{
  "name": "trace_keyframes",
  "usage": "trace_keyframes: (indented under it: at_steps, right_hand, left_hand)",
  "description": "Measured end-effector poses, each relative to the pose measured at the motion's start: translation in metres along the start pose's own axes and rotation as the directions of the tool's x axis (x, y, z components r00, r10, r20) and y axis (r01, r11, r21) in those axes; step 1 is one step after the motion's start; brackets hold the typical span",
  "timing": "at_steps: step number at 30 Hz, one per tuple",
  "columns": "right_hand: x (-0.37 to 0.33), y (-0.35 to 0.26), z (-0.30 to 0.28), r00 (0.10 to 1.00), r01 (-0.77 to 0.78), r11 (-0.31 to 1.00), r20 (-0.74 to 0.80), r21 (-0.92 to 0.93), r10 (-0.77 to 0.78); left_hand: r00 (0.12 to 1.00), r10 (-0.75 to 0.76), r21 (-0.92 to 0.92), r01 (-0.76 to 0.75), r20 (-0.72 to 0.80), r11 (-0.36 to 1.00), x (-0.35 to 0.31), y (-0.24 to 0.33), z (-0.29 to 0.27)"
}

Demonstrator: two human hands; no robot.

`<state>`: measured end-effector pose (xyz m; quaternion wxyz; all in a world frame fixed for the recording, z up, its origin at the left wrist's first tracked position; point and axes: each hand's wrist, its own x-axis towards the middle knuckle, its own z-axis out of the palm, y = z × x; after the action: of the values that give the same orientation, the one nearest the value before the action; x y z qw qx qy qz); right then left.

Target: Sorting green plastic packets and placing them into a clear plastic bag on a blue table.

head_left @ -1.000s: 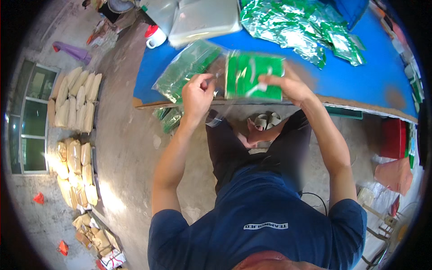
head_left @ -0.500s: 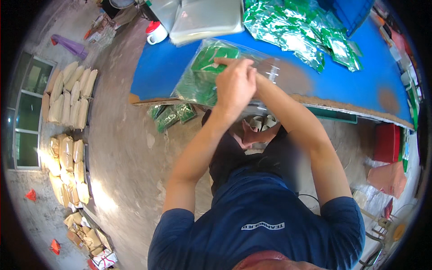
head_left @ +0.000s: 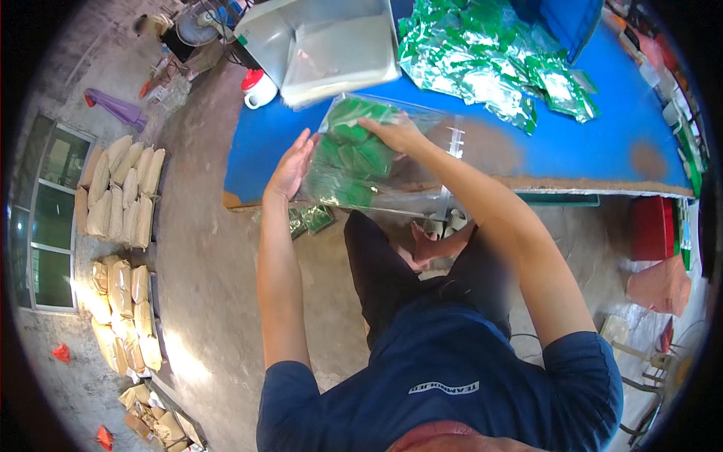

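Observation:
A large clear plastic bag [head_left: 422, 184] with several green packets [head_left: 354, 156] inside lies at the near left edge of the blue table. My left hand [head_left: 290, 167] is beside the bag's left side, fingers stretched out and palm turned toward it. My right hand [head_left: 395, 135] grips the upper right part of the bagged packets, its thumb on top and its other fingers mostly hidden. Whether that hand is inside the plastic or outside, I cannot tell. The bag's right end, with a pale strip, stretches under my right forearm.
A metal tray [head_left: 280, 34] with stacked clear bags [head_left: 343, 56] stands behind, near a white mug with a red lid [head_left: 259, 89]. Loose green foil packets [head_left: 489, 64] heap beside a blue crate [head_left: 565, 22]. More filled bags [head_left: 316, 218] sit below the table edge.
My left hand has moved off the top of the bag to its left side and opened. The bag has shifted slightly nearer to me, and my right hand now shows on the packets.

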<state>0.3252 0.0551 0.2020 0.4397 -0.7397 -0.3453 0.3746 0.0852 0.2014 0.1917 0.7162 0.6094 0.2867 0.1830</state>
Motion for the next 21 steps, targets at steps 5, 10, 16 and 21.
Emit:
trace_keyframes:
  at_steps: [5, 10, 16, 21]
  right_hand:
    - [-0.014, 0.001, -0.002, 0.991, 0.118, 0.993, 0.057, 0.008, -0.119]
    - [-0.002, -0.001, -0.002, 0.993, -0.110, 0.984, -0.034, 0.142, 0.116]
    - [-0.011, 0.016, -0.006, 0.999, 0.022, 0.999, 0.041, -0.028, -0.020]
    - [-0.021, 0.020, 0.002, 0.992, 0.039, 0.992, 0.114, 0.122, -0.053]
  left_hand:
    - [0.993, 0.042, -0.056, -0.036, 0.109, 0.998, 0.001, 0.004, 0.020]
    - [0.994, 0.080, -0.055, -0.076, 0.070, 0.996, 0.002, 0.000, 0.022]
    - [0.990, 0.103, -0.226, -0.080, 0.096, 0.971, -0.007, -0.005, 0.021]
    - [0.995, 0.093, -0.106, -0.096, -0.031, 0.990, -0.010, 0.001, 0.042]
